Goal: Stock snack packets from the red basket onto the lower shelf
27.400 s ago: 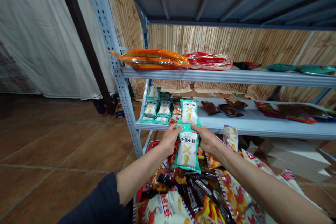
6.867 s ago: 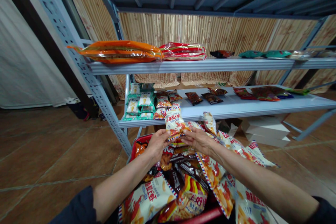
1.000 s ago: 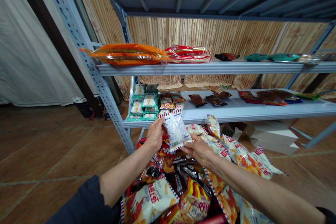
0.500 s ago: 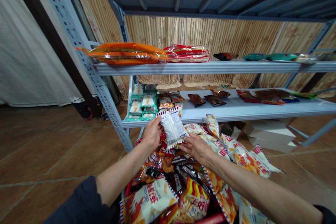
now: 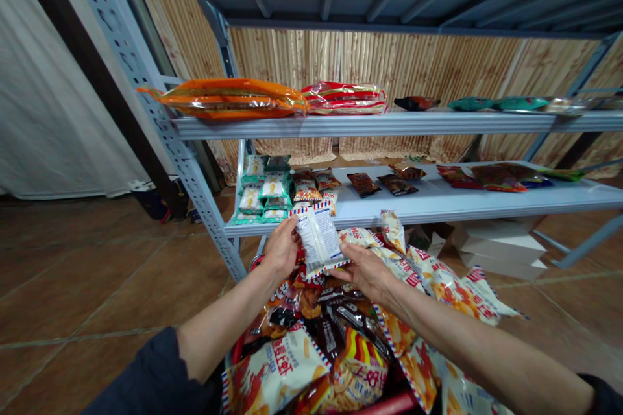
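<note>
Between my two hands is a white snack bag (image 5: 318,240) with a red-and-blue striped edge, its printed back facing me. My left hand (image 5: 282,248) is closed on its left edge, thumb on top. My right hand (image 5: 365,269) grips the lower right side, fingers partly under the bag. Below both hands a red basket (image 5: 389,404) is heaped with snack bags, among them a white shrimp-chip bag (image 5: 280,369) and dark brown packets (image 5: 357,321). Just beyond the held bag, small green-and-white packets (image 5: 263,188) are stacked on the lower shelf (image 5: 370,211).
On the upper shelf (image 5: 413,126) lie an orange bag (image 5: 233,97) and a red-striped bag (image 5: 345,98). Small brown packets (image 5: 363,184) and red bags (image 5: 499,176) lie along the lower shelf. White boxes (image 5: 499,246) stand on the floor beneath. A perforated upright (image 5: 170,136) rises at left.
The held bag has turned slightly more upright between my hands. My right hand's fingers have shifted up along its right edge. The rest looks the same apart from a slight camera shift.
</note>
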Tool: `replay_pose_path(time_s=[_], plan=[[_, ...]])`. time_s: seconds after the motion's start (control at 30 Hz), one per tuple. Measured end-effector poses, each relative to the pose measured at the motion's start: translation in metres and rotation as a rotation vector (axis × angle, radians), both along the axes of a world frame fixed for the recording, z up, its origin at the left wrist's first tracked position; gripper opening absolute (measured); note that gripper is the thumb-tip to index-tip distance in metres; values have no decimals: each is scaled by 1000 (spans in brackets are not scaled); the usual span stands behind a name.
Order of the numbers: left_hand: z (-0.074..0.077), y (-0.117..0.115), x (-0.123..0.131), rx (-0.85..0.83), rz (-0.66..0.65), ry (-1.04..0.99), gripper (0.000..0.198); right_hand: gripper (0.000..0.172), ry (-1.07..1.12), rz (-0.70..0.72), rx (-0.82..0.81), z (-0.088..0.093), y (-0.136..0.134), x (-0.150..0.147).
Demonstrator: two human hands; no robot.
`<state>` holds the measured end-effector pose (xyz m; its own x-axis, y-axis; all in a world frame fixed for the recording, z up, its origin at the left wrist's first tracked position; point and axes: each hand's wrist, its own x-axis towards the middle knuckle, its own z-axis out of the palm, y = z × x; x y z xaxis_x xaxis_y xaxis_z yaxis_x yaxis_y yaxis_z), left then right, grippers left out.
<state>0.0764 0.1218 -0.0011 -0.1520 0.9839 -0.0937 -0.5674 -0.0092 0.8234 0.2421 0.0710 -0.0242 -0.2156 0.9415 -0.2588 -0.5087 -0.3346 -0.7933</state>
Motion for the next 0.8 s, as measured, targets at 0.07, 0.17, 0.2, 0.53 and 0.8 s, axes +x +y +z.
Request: replay_pose_path(time_s=[0.07, 0.17, 0.2, 0.53, 0.8], plan=[[1, 0, 1, -5, 1, 3, 25, 16, -12, -22, -10, -1, 1, 0], [2, 1, 2, -31, 3, 23, 20, 12, -35, -60, -33, 0, 1, 0], [3, 1, 1, -42, 0, 34, 20, 10, -43, -74, -40, 0, 2, 0], [1, -6, -2, -87, -311, 170, 37, 8, -69, -150, -79, 2, 9, 5], [-6, -14, 2, -69, -458, 294, 39, 13, -106, -165, -22, -2, 16, 6]])
